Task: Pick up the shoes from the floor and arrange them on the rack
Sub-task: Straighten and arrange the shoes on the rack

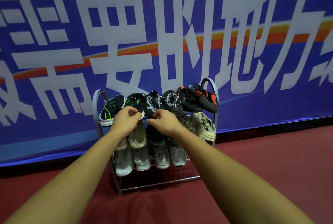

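A grey metal shoe rack (214, 88) stands against the banner wall. Its top shelf holds a row of dark shoes: a black-and-green pair (110, 110), a grey-black laced pair (170, 100), and a black-and-red pair (201, 99) at the right. My left hand (126, 121) pinches the toe of the second black-and-green shoe (134, 101). My right hand (163, 121) is beside it with fingers curled at the toe of a grey-black shoe (153, 103); whether it grips is unclear. Beige shoes (205, 126) fill the middle shelf, grey-white sneakers (160, 157) the one below.
The lowest rail of the rack (162, 182) carries nothing. Dark red floor (261, 169) spreads around the rack, with no shoes on it in view. A large blue banner (54, 61) with white characters forms the wall behind.
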Action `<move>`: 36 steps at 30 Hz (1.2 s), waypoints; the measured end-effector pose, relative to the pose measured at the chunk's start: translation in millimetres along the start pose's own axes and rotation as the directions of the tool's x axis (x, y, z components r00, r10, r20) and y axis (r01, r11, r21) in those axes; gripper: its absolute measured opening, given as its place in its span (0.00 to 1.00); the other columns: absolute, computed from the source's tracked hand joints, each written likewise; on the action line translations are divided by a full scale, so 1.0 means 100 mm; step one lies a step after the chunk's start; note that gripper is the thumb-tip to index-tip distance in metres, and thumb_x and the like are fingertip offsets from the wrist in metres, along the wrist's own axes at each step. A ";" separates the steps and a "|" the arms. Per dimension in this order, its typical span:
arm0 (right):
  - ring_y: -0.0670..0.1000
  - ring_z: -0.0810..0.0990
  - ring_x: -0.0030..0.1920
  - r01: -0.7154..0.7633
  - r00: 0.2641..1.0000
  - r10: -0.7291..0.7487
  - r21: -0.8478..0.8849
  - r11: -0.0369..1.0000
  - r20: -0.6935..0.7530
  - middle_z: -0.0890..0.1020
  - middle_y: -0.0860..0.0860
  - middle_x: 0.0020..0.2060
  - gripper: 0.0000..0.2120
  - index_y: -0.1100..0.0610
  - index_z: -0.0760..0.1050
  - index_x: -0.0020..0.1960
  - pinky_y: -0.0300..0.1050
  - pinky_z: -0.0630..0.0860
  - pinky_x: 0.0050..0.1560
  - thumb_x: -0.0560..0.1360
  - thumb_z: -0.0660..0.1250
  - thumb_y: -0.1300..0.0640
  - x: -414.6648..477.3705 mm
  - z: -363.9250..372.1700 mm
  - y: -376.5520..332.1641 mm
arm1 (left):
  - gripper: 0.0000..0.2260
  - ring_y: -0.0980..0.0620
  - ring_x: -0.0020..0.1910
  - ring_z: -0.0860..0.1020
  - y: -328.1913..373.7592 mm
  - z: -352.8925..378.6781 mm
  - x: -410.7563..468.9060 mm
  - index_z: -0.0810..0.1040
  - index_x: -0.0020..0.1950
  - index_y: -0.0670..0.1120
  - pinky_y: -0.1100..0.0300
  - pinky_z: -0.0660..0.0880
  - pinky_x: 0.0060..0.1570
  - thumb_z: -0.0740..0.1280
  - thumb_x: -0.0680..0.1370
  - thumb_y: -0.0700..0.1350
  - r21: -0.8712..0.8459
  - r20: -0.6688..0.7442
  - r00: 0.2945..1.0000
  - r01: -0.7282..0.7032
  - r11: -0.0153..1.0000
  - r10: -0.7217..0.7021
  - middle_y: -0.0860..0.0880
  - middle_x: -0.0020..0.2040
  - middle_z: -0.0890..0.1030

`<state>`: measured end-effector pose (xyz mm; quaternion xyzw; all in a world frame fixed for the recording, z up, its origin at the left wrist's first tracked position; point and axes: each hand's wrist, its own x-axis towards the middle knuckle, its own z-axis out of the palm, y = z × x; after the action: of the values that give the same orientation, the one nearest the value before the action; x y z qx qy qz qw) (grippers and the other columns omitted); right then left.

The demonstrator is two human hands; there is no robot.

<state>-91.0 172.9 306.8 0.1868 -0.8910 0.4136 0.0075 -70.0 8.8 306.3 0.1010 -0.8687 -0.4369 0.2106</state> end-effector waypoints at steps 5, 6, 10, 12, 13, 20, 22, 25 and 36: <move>0.54 0.80 0.55 -0.024 0.999 0.026 0.091 0.996 -0.019 0.83 0.53 0.54 0.19 0.56 0.78 0.59 0.44 0.74 0.53 0.73 0.70 0.46 0.15 0.16 0.11 | 0.08 0.52 0.50 0.79 -0.20 0.03 0.06 0.80 0.55 0.46 0.60 0.71 0.48 0.70 0.77 0.45 -0.152 -0.140 0.989 0.023 0.988 -0.044 0.51 0.49 0.81; 0.54 0.80 0.55 -0.026 0.999 0.030 0.117 0.993 -0.027 0.83 0.53 0.54 0.18 0.56 0.78 0.59 0.43 0.74 0.52 0.73 0.70 0.47 0.18 0.22 0.12 | 0.07 0.53 0.48 0.78 -0.26 0.04 0.05 0.80 0.54 0.45 0.61 0.70 0.46 0.70 0.77 0.44 -0.190 -0.154 0.986 0.031 0.981 -0.060 0.51 0.47 0.81; 0.52 0.80 0.56 -0.040 0.999 0.045 0.194 0.980 -0.020 0.83 0.53 0.54 0.16 0.56 0.78 0.58 0.39 0.69 0.48 0.74 0.70 0.48 0.26 0.53 0.10 | 0.05 0.51 0.47 0.80 -0.57 0.04 0.04 0.81 0.51 0.43 0.60 0.74 0.49 0.70 0.77 0.41 -0.292 -0.140 0.984 0.063 0.954 -0.108 0.49 0.45 0.82; 0.53 0.80 0.57 -0.039 0.999 0.039 0.178 0.983 0.006 0.83 0.53 0.55 0.18 0.57 0.78 0.60 0.40 0.71 0.50 0.75 0.70 0.48 0.33 0.70 0.06 | 0.04 0.49 0.48 0.80 -0.74 0.03 0.07 0.81 0.50 0.43 0.56 0.75 0.50 0.70 0.77 0.41 -0.305 -0.135 0.981 0.093 0.948 -0.139 0.49 0.45 0.83; 0.53 0.80 0.58 -0.036 0.999 0.033 0.166 0.986 0.019 0.83 0.54 0.55 0.18 0.57 0.78 0.60 0.41 0.71 0.52 0.75 0.70 0.48 0.37 0.77 0.04 | 0.04 0.49 0.47 0.81 -0.82 0.02 0.08 0.81 0.50 0.43 0.56 0.75 0.49 0.70 0.77 0.42 -0.300 -0.138 0.978 0.106 0.948 -0.153 0.49 0.45 0.83; 0.52 0.80 0.49 -0.038 0.999 0.042 0.126 0.991 -0.029 0.83 0.50 0.43 0.14 0.57 0.78 0.48 0.44 0.72 0.47 0.73 0.71 0.46 0.68 1.02 -0.06 | 0.16 0.48 0.35 0.77 -1.07 -0.07 0.28 0.80 0.38 0.44 0.60 0.72 0.33 0.71 0.74 0.56 -0.320 -0.151 0.921 0.299 0.899 -0.359 0.49 0.33 0.80; 0.52 0.80 0.46 -0.068 0.995 0.078 0.157 0.985 -0.057 0.82 0.50 0.40 0.12 0.56 0.75 0.44 0.44 0.72 0.44 0.72 0.70 0.46 0.75 1.05 -0.04 | 0.19 0.50 0.33 0.75 -1.08 -0.11 0.32 0.81 0.39 0.43 0.64 0.68 0.27 0.71 0.73 0.60 -0.457 -0.098 0.863 0.403 0.793 -0.495 0.49 0.35 0.80; 0.53 0.81 0.43 -0.131 0.983 0.157 0.244 0.961 -0.093 0.83 0.51 0.37 0.14 0.54 0.71 0.37 0.46 0.74 0.43 0.70 0.70 0.45 0.81 1.13 0.01 | 0.22 0.52 0.41 0.78 -1.05 -0.16 0.36 0.79 0.49 0.46 0.60 0.71 0.34 0.71 0.71 0.65 -0.648 0.133 0.786 0.530 0.547 -0.603 0.49 0.44 0.83; 0.50 0.83 0.40 -0.363 0.930 0.278 0.715 0.597 0.241 0.85 0.57 0.46 0.11 0.57 0.79 0.49 0.39 0.73 0.36 0.79 0.68 0.48 0.91 1.08 0.09 | 0.21 0.50 0.53 0.81 -0.97 -0.02 0.56 0.74 0.65 0.51 0.58 0.75 0.44 0.71 0.75 0.58 -0.819 0.302 0.779 0.507 0.268 -0.550 0.46 0.54 0.83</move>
<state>-163.0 68.7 244.6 0.0310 -0.6586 0.7272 -0.1908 -119.3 -70.8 245.3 0.2715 -0.4324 -0.8549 0.0921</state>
